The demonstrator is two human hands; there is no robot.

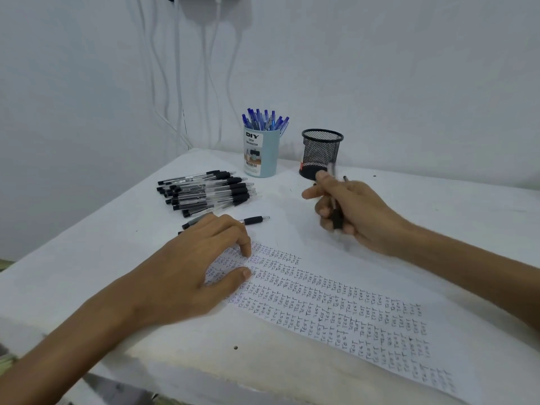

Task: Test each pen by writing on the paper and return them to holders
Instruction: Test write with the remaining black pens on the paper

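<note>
Pens at a mid-task stage of testing. We see a heap of black pens (204, 191) lying on the table (87, 258) to the left of the paper (336, 311), with one loose pen (253, 220) apart from the heap, just beyond the left hand (198, 267). Blue pens (264, 121) stand bunched in the blue holder (261, 156) at the back. The mesh holder (320, 153) beside it shows nothing inside through its wire wall. The paper carries many close rows of the word TEST, filling a broad band from under the left hand toward the near right edge. The right hand (353, 211) is curled round a black held pen (336, 219), tip down, raised above a blank part of the sheet near the mesh holder; motion blur keeps us from telling whether it holds one pen or two. The left hand lies with fingers loosely bent, fingertips pressing the sheet flat, gripping nothing. We judge the blue batch finished and returned, and the black batch barely begun: the heap, the loose pen and the held pen remain to be written with and dropped into the mesh holder.
</note>
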